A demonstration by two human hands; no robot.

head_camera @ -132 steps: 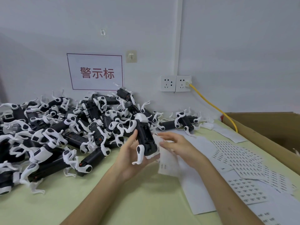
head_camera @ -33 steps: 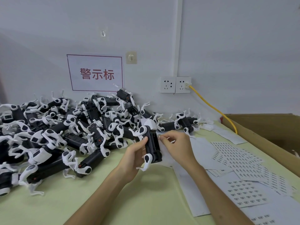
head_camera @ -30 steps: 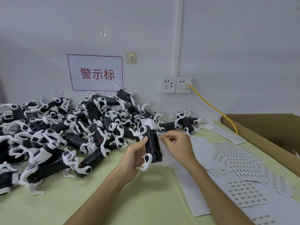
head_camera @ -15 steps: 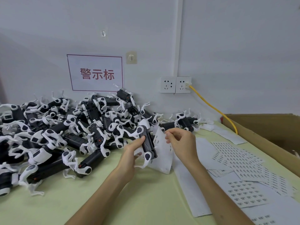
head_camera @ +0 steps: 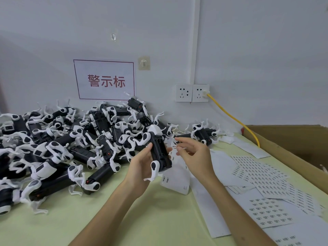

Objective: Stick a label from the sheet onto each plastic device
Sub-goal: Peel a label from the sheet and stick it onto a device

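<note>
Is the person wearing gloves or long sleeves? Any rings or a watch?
No gloves. The left hand and the right hand are both bare. The left forearm and the right forearm are bare too, all the way to the bottom edge of the picture, so no sleeve shows. I can see no ring, watch or bracelet on either side.
</note>
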